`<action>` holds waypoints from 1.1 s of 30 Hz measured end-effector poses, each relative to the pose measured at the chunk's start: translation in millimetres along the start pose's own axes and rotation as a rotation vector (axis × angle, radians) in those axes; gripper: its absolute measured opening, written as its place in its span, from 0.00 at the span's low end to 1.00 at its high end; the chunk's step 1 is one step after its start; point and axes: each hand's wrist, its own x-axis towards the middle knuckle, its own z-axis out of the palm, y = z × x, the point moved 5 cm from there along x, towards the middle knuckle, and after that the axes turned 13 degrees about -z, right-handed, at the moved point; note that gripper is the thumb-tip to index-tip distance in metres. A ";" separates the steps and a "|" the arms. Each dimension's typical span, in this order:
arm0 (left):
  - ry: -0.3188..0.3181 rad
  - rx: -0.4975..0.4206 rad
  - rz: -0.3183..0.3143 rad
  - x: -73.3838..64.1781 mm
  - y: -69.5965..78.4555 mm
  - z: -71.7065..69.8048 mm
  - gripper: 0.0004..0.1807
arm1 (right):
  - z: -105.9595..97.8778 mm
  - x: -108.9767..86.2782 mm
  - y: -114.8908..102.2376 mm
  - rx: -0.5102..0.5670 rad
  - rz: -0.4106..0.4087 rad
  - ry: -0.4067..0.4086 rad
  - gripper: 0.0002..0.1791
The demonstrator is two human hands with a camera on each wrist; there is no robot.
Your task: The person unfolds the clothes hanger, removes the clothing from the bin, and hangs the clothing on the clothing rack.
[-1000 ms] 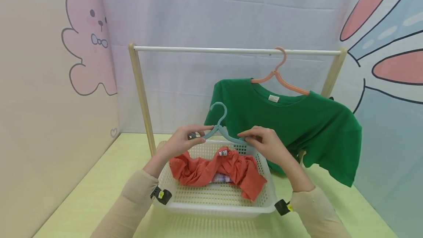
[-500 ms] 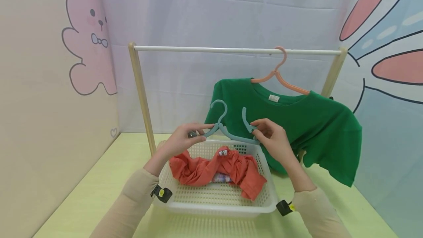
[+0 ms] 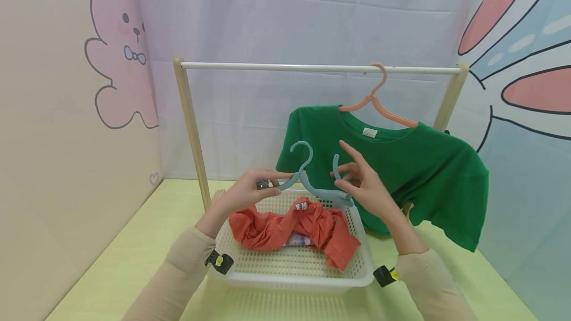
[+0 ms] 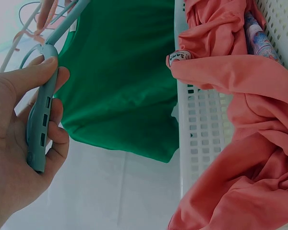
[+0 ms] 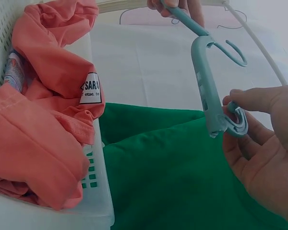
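- Blue hanger (image 3: 328, 194): in the air at the basket's 12 o'clock, over its far rim, hook towards 12. Probably raised there to give both hands room above the cloth.
- Left hand (image 3: 247, 187): grip closed round the hanger's arm on its 8 o'clock side; slotted part lies along the palm in the left wrist view. Reads as the anchor, keeping the frame steady.
- Right hand (image 3: 368, 185): at the hanger's 3 o'clock. Grip nearly closed — thumb and fingers pinch the upturned end piece, index finger raised towards 11. A light hold, judged suited to swinging a jointed end.
- Basket (image 3: 290, 281): on the table (image 3: 116, 251), below both hands, likely for short reach.
- Red cloth (image 3: 272, 234): crumpled in the basket's far half, label up. Patterned item (image 3: 298, 240) beneath it, mostly hidden; cannot tell what.
- Green shirt (image 3: 383, 162): at the basket's 2 o'clock, on an orange hanger (image 3: 392, 117) hooked over the white rail (image 3: 267, 67) — arms inside the neck, presumably bearing the shoulders. Hangs tilted, lower towards 4.
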 end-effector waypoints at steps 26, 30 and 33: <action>-0.030 0.075 0.020 -5.1 0.1 -0.3 0.23 | -17.5 -7.4 -1.2 -0.258 -0.071 0.065 0.30; -0.033 0.053 0.001 -4.7 -3.5 -0.8 0.23 | -21.5 -9.5 -6.8 -0.422 -0.245 0.086 0.26; -0.031 0.027 -0.009 -4.3 -6.6 -2.9 0.23 | -25.6 -11.1 -9.4 -0.465 -0.327 0.108 0.23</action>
